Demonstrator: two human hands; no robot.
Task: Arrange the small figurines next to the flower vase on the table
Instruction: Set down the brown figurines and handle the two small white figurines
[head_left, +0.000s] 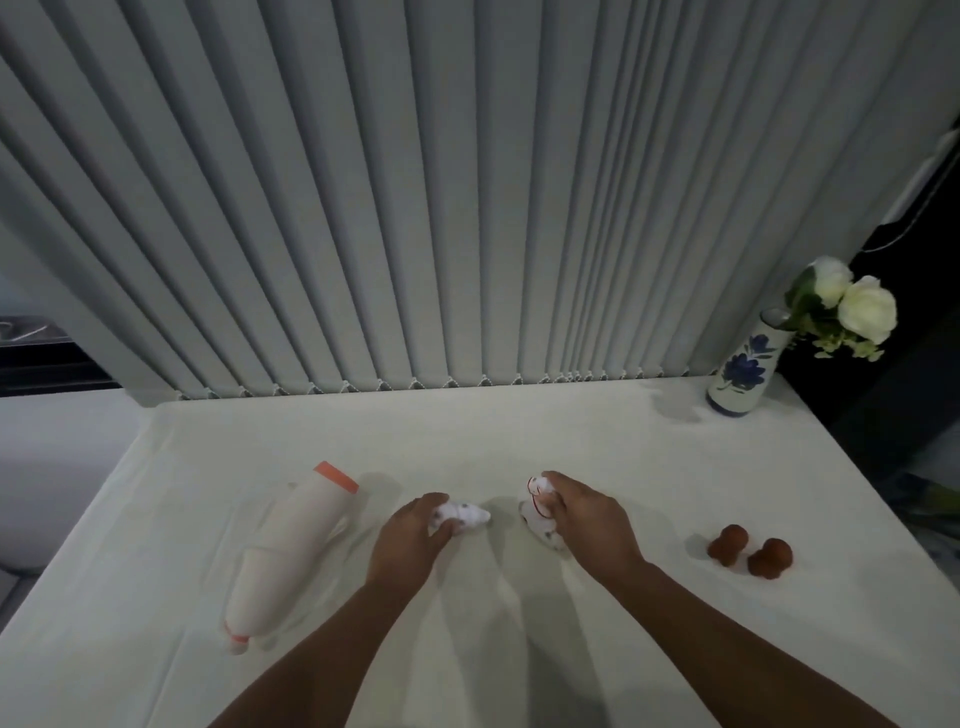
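**poster1:** Figurines first: the left hand (410, 540) has its fingers wrapped around a small white ceramic figurine with dark speckles (462, 514), which lies on its side on the white tablecloth (519, 431), sticking out to the right of the fingers. The right hand (587, 519) is closed over the top and back of a second small white ceramic figurine with red line markings (537, 514), which looks tilted, base on the cloth. Both sit mid-table, close together but not touching.

**poster2:** and the vase?

**poster1:** Way off. The white ceramic vase with blue painted flowers (743, 369) stands upright at the far right corner, holding white roses with green leaves (847, 306). Well apart from both hands.

**poster2:** anything else on there?

**poster1:** Two small round reddish-brown figurines (750, 556) stand side by side near the right edge, just beside each other, to the right of the right hand. On the left a big white plastic bottle with an orange band at its top (291, 551) lies on its side, angled, near the left hand but not touching it. Pale grey vertical blinds (415, 208) hang behind the table's far edge.

**poster2:** are the white ones lifted?

**poster1:** can't tell for sure, they look like they're resting on the cloth.
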